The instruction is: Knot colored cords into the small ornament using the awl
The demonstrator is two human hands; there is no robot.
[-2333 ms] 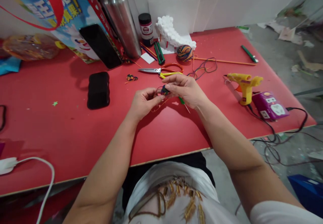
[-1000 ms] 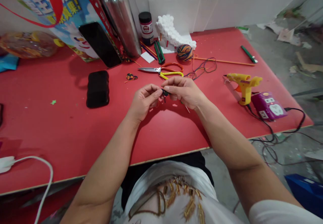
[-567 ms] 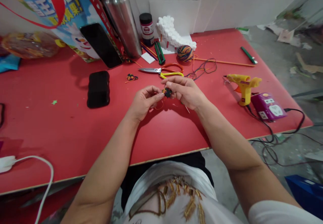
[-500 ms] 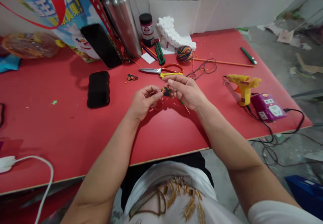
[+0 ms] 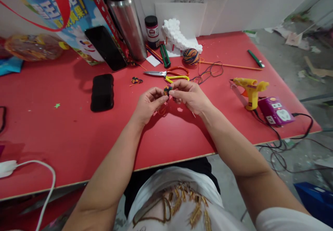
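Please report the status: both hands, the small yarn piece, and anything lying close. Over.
Left hand and right hand both pinching small yarn piece. Yarn piece orange and dark. Scissors on red table, just beyond the hands.

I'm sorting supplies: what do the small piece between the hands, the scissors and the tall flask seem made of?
Small piece: probably matte yarn, its mottled colours resembling the yarn ball; fibre unclear.
Scissors: shiny metal blades, from their silvery glint; smooth, evenly coloured red and yellow handles, perhaps plastic.
Tall flask: likely stainless steel, satin, from its long grey highlights.
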